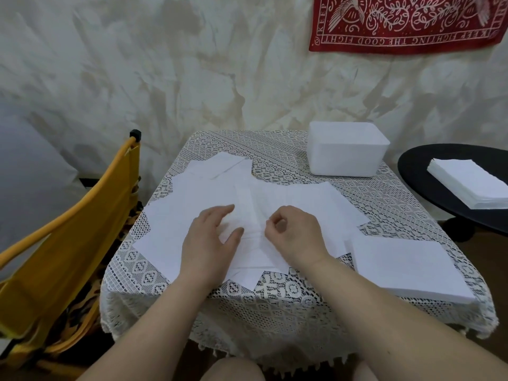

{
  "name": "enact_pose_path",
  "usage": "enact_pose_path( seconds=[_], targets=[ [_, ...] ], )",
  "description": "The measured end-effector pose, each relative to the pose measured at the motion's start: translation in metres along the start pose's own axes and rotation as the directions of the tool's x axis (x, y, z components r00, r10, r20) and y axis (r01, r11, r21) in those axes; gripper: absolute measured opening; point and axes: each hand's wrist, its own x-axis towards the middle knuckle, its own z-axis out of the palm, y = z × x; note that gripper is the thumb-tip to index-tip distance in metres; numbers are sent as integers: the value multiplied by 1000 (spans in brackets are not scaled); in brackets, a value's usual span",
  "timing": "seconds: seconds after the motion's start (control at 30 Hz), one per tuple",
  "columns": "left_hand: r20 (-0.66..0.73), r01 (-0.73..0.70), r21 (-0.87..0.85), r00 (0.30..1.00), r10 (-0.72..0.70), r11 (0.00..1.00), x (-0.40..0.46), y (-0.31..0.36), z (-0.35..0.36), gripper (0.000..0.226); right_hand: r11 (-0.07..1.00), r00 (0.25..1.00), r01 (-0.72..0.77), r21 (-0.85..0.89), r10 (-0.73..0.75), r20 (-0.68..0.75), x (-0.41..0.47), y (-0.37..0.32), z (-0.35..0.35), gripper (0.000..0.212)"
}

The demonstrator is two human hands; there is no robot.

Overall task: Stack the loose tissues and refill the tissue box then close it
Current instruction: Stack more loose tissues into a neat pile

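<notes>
Tissues point(209, 193) near table edge point(275, 291)

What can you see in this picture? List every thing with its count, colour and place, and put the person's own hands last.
loose tissues: many, overlapping, white, spread over the middle of the table
tissue stack: one, white, near right corner of the table
tissue box: one, white, far right corner of the table
tablecloth: one, cream lace, covering the table
side table: one, black, round, right of the main table
second tissue stack: one, white, on the side table
chair: one, yellow, left of the table
wall hanging: one, red with white print, upper right wall
left hand: one, fingers relaxed, resting on the loose tissues
right hand: one, fingers curled, pinching a tissue
</notes>
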Motion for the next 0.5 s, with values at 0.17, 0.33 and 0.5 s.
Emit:
enact_pose_path(
  seconds=[0.17,0.33,0.5],
  targets=[
    [8,-108,69,994,108,992,-1,-2,-1,70,931,990,-85,355,37,139,-22,-12,-16,17],
    [53,-233,108,972,229,966,-3,-2,0,17,898,995,-86,432,59,75,-41,-8,-43,20],
    [51,-29,-142,998,37,989,-28,19,-28,14,902,991,-74,424,114,-67,-48,-3,-64,20]
  ],
)
